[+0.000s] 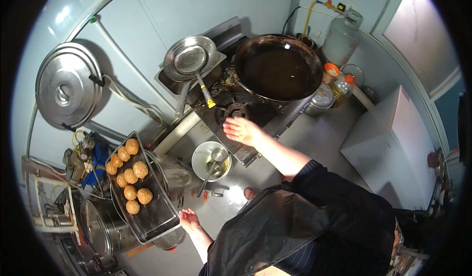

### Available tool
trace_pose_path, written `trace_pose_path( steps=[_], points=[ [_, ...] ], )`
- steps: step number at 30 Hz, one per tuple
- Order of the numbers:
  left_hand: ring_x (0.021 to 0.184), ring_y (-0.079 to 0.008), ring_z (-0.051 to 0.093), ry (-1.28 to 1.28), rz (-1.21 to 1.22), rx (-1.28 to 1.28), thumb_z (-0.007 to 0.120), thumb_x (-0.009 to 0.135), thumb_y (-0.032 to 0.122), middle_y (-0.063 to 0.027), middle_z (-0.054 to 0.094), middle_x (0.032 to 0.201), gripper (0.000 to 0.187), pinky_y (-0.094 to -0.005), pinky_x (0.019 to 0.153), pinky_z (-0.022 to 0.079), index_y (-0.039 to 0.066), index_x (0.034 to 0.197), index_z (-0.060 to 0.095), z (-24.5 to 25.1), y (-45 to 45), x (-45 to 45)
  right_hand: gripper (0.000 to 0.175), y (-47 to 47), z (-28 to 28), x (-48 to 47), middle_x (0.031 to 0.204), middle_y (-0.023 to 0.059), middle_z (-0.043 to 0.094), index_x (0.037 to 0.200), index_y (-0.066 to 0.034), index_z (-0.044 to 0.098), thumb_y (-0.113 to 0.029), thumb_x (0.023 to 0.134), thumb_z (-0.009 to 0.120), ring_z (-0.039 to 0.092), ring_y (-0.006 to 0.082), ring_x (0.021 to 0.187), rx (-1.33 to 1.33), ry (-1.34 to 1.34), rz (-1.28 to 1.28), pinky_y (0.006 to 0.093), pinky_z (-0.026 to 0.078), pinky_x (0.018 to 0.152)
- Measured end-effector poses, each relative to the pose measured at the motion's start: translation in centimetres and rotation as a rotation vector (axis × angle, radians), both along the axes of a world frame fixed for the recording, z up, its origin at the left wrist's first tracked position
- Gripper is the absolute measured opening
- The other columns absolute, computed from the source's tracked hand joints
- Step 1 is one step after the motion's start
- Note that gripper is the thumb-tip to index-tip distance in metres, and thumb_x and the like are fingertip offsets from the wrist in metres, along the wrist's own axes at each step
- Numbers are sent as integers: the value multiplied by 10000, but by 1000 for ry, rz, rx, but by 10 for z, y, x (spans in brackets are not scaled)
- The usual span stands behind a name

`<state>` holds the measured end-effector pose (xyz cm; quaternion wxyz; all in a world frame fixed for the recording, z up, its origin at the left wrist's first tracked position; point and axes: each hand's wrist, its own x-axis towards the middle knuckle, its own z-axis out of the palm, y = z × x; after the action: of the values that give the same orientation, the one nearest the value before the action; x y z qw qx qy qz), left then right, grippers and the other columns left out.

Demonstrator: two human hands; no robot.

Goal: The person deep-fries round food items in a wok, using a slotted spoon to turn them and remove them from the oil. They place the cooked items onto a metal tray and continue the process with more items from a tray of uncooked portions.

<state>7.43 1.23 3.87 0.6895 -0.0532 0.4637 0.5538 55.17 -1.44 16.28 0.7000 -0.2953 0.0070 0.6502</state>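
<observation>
Before me, my right hand (pixel 241 131) is spread flat above the burner (pixel 237 110) of a black gas stove, with nothing in it. My left hand (pixel 189 220) is at the near corner of a rectangular metal tray (pixel 158 217), fingers loosely curled and empty; whether it touches the rim I cannot tell. Several round brown balls (pixel 140 169), glossy on top, lie in the tray. A large dark wok (pixel 278 67) with liquid in it stands on the stove. Between my hands is a white bowl (pixel 201 158) holding ladles (pixel 217 165) and some yellowish liquid.
Two metal strainers (pixel 190 59) rest over a steel container left of the wok. Large lids (pixel 66 88) hang on the wall. A gas cylinder (pixel 341 40), an oil bottle (pixel 343 89) and a lidded pot (pixel 320 99) stand beyond the stove. A white box-like unit (pixel 394 154) is at right.
</observation>
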Motion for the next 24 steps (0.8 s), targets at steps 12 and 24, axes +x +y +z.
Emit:
trace_pose_path(
  steps=[12, 24],
  points=[
    [643, -188, 592, -96, -185, 95, 520, 927, 190, -50, 637, 732, 187, -363, 711, 531, 67, 799, 578, 21, -5, 58, 218, -188, -43, 31, 875, 27, 613, 1058, -22, 650, -159, 911, 563, 586, 125, 794, -248, -53, -65, 270, 511, 752],
    [606, -198, 559, 101, -878, 182, 529, 897, 153, -48, 586, 684, 151, -326, 616, 521, 67, 773, 541, -7, -66, 252, 151, -353, -6, 106, 796, 26, 629, 995, -54, 662, -116, 877, 591, 605, 137, 703, -94, -37, -462, 284, 517, 672]
  ],
)
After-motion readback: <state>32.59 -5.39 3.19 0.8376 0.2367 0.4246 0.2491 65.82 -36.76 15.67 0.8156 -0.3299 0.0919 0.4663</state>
